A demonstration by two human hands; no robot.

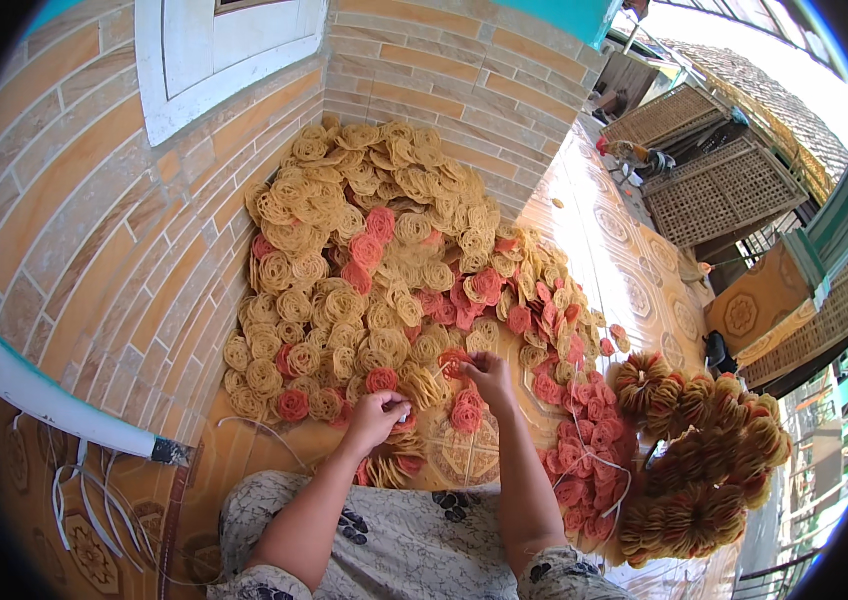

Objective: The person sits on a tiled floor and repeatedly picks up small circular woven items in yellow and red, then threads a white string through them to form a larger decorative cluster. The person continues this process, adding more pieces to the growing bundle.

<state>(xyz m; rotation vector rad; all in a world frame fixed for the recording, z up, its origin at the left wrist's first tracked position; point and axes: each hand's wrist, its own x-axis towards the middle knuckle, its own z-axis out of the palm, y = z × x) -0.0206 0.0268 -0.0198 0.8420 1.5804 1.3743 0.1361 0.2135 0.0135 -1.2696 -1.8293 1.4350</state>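
The coiled crackers [364, 290] heaped mid-frame look dry, matt and brittle, lacy noodle-like rounds in pale yellow and pinkish red. The brick wall [94, 240] at left is smooth orange tile with pale grout, slightly satiny. The floor tiles [624, 270] at upper right are glossy and patterned. The lap cloth [414, 550] at bottom is soft printed fabric. Woven bamboo trays [724, 190] at upper right look rough.
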